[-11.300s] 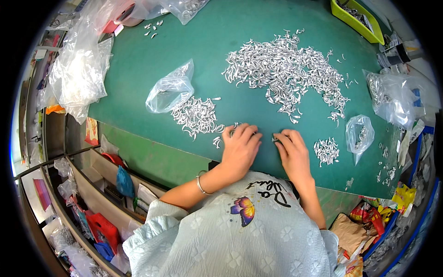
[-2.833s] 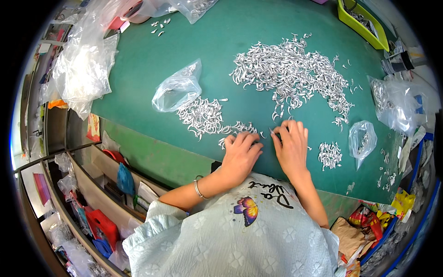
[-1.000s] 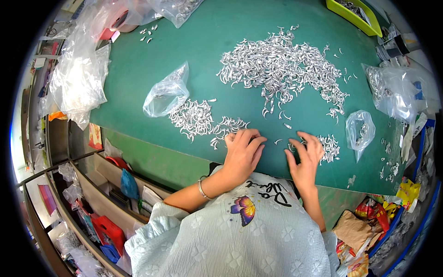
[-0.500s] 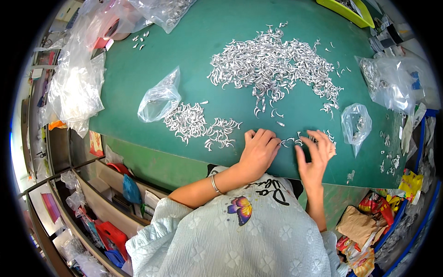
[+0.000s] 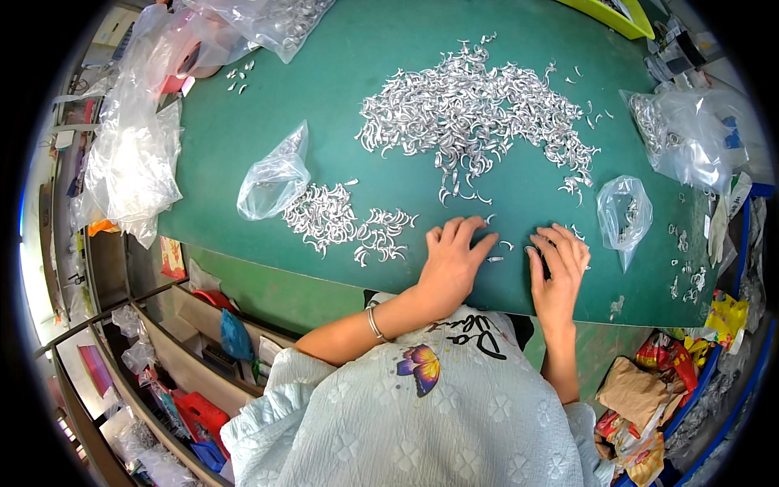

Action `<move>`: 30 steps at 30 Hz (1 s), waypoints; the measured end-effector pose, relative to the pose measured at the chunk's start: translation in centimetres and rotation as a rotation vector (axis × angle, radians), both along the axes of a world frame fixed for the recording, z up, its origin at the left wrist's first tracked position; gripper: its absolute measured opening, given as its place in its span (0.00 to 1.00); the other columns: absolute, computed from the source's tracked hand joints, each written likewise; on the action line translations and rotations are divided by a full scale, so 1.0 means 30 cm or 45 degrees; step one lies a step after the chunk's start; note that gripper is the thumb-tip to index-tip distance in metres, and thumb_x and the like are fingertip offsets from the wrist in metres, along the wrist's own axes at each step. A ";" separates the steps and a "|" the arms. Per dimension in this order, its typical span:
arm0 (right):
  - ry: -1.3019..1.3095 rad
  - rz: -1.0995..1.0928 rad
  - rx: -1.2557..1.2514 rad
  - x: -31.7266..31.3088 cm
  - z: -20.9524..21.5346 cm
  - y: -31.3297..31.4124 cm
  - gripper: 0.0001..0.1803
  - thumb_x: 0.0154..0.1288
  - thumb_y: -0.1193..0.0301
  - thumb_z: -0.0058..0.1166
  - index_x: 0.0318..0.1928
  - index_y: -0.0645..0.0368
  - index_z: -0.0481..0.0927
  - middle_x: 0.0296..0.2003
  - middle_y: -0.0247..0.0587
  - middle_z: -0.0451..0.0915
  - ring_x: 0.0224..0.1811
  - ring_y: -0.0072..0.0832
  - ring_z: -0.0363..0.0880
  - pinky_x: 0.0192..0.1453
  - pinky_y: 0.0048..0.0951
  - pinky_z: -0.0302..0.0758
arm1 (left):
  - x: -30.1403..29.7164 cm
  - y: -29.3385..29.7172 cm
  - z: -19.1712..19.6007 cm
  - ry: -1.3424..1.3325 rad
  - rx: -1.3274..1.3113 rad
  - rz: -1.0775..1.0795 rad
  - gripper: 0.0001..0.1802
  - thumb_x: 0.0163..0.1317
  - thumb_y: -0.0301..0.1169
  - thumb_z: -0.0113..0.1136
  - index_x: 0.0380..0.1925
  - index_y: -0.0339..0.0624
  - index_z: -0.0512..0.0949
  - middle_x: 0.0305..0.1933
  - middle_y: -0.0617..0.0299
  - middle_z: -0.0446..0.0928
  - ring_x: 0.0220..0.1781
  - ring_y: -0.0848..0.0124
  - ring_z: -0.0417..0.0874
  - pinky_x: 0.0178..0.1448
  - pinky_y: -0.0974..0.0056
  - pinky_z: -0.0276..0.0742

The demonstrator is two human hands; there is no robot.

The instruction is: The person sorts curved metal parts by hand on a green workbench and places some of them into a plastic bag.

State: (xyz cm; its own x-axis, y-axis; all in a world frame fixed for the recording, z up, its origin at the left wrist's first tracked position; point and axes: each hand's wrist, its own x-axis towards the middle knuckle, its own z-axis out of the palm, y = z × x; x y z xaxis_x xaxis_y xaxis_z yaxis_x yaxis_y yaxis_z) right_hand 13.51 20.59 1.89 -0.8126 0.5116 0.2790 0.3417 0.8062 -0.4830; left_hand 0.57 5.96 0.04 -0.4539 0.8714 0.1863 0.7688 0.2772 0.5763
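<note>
A large pile of small curved silver metal pieces (image 5: 479, 114) lies on the green tabletop beyond my hands. My left hand (image 5: 454, 264) is over the table near the front edge, fingers bent but apart, with nothing visible in them. By its fingertips lie a curved piece (image 5: 506, 244) and a straighter-looking one (image 5: 495, 259). My right hand (image 5: 560, 264) has its fingers curved and spaced over several pieces, which it partly hides; one small piece (image 5: 530, 248) shows at the thumb tip. To the left sits a smaller heap of the same pieces (image 5: 324, 217).
A clear plastic bag (image 5: 276, 183) stands beside the smaller heap, and another open bag (image 5: 625, 215) is right of my right hand. Larger bags crowd the left (image 5: 134, 162) and right (image 5: 686, 134) sides. A yellow-green tray (image 5: 613, 18) occupies the far right corner.
The pieces that sat in a row between my hands are fewer and more scattered. My left fingers have spread and reached forward slightly; the right hand has shifted a little. The view has moved slightly.
</note>
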 end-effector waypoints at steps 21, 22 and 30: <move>-0.044 0.191 -0.062 -0.196 -0.020 -0.076 0.08 0.54 0.75 0.65 0.35 0.59 0.80 0.38 0.37 0.75 0.43 0.36 0.72 0.47 0.38 0.64 | -0.102 -0.047 0.035 -0.066 0.074 0.301 0.20 0.56 0.21 0.63 0.51 0.42 0.78 0.51 0.58 0.72 0.51 0.61 0.72 0.54 0.56 0.61; -0.051 0.234 -0.086 -0.200 -0.018 -0.092 0.08 0.54 0.75 0.64 0.35 0.59 0.80 0.38 0.37 0.75 0.43 0.36 0.72 0.47 0.38 0.64 | -0.107 -0.056 0.039 -0.070 0.068 0.314 0.20 0.56 0.21 0.63 0.51 0.42 0.78 0.51 0.58 0.72 0.51 0.61 0.72 0.54 0.57 0.60; -0.259 0.009 0.043 -0.120 0.022 -0.032 0.08 0.55 0.75 0.63 0.36 0.59 0.79 0.38 0.40 0.76 0.44 0.38 0.71 0.49 0.40 0.64 | -0.114 -0.087 0.038 -0.103 0.063 0.303 0.20 0.56 0.20 0.62 0.50 0.42 0.79 0.51 0.59 0.73 0.51 0.62 0.72 0.54 0.57 0.60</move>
State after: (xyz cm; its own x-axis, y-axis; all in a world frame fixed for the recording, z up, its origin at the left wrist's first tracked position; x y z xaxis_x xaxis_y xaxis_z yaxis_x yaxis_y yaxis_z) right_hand 9.93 19.63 2.57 -0.8577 0.4986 0.1253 0.4236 0.8235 -0.3774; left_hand -2.86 3.34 1.19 -0.6605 0.7288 0.1805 0.6357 0.4151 0.6508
